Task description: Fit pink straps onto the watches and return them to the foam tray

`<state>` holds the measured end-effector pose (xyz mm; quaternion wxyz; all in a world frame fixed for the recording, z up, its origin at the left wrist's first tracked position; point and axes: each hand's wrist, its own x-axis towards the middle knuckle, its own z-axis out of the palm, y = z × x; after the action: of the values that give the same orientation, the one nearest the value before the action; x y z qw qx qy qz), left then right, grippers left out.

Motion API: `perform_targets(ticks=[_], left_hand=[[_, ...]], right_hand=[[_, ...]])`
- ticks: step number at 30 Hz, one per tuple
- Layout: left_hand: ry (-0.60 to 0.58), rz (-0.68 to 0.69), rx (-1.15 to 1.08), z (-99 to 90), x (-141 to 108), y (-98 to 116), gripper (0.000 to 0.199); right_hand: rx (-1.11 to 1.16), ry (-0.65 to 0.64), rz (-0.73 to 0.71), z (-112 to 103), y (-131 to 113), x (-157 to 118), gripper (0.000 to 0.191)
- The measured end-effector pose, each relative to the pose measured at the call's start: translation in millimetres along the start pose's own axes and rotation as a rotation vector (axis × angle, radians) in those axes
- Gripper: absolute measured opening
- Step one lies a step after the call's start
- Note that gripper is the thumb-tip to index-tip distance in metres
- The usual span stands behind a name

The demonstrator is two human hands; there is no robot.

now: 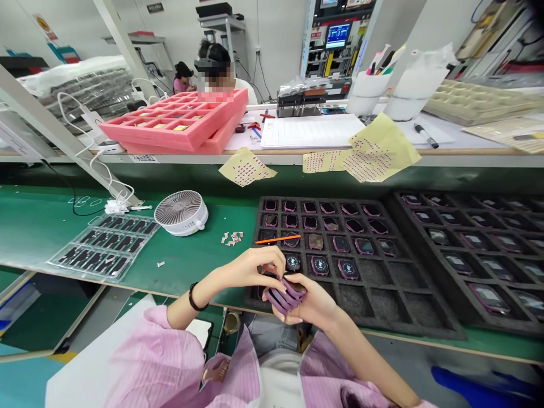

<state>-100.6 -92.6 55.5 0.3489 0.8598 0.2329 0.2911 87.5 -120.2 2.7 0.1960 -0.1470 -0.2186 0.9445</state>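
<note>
Several purple smartwatch cases are stacked together, held over the front edge of a dark foam tray. My right hand wraps round the stack from the right and below. My left hand is closed at the upper left of the stack, thumb and fingers on the cases. Smartwatches with purple frames fill the tray's back rows. Just behind my hands, a few watches, such as this one, show lit dials. An orange stick lies across the tray near my left hand.
A second foam tray of watches adjoins on the right. To the left are a white fan, small scraps and a clear plastic tray of black strips. A raised shelf holds pink foam trays. People sit beyond it.
</note>
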Motion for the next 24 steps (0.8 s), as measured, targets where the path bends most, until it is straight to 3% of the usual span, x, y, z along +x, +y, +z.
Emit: perform_targets(ticks=[6, 10, 13, 15, 18, 20, 24], left_hand=[[-0.174, -0.160, -0.084, 5.2, -10, -6, 0.032], [-0.174, -0.156, -0.054, 10.4, -13, -10, 0.031], [-0.136, -0.152, -0.020, 11.0, -10, -8, 0.030], [-0.099, -0.200, -0.017, 9.4, -5, -3, 0.034], [-0.054, -0.248, -0.009, 13.5, 3, 6, 0.060], [0.011, -0.239, 0.069, 26.1, 9, 9, 0.072], [0.202, -0.209, 0.361, 63.7, 18, -6, 0.057]], right_hand=[[-0.057, 0.052, 0.098, 1, 14, -4, 0.042], [-0.099, 0.130, -0.002, 1, 19, -4, 0.032], [-0.166, 0.179, -0.058, -1, 14, -6, 0.038], [-0.301, 0.260, -0.151, -3, 6, -9, 0.051], [-0.685, 0.530, -0.442, -5, -5, -11, 0.068], [-0.944, 0.698, -0.613, -6, -9, -10, 0.073], [-1.193, 0.804, -0.733, -5, -5, -3, 0.077]])
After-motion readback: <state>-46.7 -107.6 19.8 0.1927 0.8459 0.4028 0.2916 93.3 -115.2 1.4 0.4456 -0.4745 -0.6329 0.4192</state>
